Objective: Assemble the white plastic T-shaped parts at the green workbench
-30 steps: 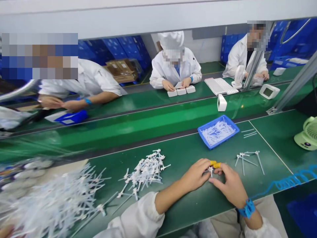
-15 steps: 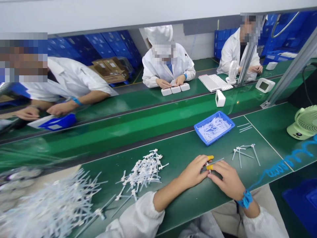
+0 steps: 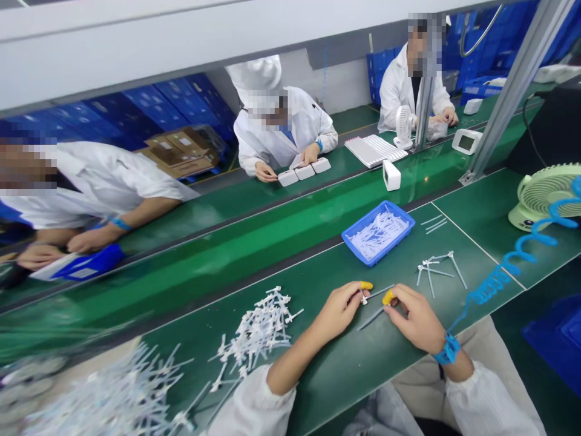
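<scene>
My left hand [image 3: 341, 307], a yellow cover on one fingertip, pinches a thin grey-blue stick [image 3: 380, 292] with a small white clip [image 3: 364, 300] at its near end. Just to its right, my right hand [image 3: 415, 318] has a similar yellow fingertip cover and a blue wristband. Between its thumb and finger is a second thin stick [image 3: 371, 318], slanting down to the left. The two sticks are apart. Beyond my hands stands a blue tray [image 3: 347, 237] of whitish strips. Several sticks with white clips [image 3: 429, 266] lie right of my hands.
A pile of clipped sticks [image 3: 261, 327] lies left of my arm, with a larger heap [image 3: 118, 387] farther left. Loose sticks [image 3: 433, 224], a green fan [image 3: 547, 197] and a coiled blue cord [image 3: 494, 284] are on the right. Several co-workers sit across the green line.
My hands have moved apart, the left one away from the right. A stick with its clip now shows in the left, another stick in the right. The view has shifted slightly.
</scene>
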Tool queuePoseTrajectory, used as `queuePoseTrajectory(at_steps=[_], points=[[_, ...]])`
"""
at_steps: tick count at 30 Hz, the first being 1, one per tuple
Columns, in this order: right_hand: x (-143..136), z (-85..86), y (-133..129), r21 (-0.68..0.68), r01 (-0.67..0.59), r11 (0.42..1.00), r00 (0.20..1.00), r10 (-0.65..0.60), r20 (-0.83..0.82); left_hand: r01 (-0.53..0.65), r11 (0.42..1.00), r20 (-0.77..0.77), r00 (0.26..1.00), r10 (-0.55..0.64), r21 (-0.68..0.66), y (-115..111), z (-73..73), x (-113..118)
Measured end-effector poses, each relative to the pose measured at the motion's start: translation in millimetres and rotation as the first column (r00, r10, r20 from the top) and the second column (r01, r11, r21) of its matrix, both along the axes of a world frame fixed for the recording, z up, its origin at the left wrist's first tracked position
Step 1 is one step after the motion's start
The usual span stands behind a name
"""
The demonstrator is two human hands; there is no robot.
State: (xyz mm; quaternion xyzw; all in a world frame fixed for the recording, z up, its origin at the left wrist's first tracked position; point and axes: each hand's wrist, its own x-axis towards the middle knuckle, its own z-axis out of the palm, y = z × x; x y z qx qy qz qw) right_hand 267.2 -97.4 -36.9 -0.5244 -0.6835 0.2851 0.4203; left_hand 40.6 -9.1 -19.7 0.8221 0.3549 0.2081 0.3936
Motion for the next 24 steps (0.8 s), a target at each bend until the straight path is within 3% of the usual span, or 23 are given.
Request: queuePoseTrajectory(at_steps=[5, 10, 17, 24], points=[[-1, -1.9, 0, -0.01, 0.168, 0.986, 0.984, -0.168, -0.059, 0.126, 0.991, -0.059, 0.991, -0.123, 0.037, -1, 1.4, -5], [2, -4.7, 3, -0.036, 0.175, 0.984, 0.984, -0.176, -0.034, 0.286, 0.944, -0.137, 0.954, -0.265, 0.165, 3, -1.7, -15], [2, -17.3, 6, 0.015, 0.147, 0.989, 0.987, -0.147, 0.06, 0.204, 0.978, 0.055, 0.977, -0.206, 0.031, 0, 3.2, -17], [2, -19.2, 6, 0.031, 0.175, 0.984, 0.982, -0.177, 0.073, 0.174, 0.985, 0.039, 0.984, -0.174, 0.002, -13, -11.9, -8]])
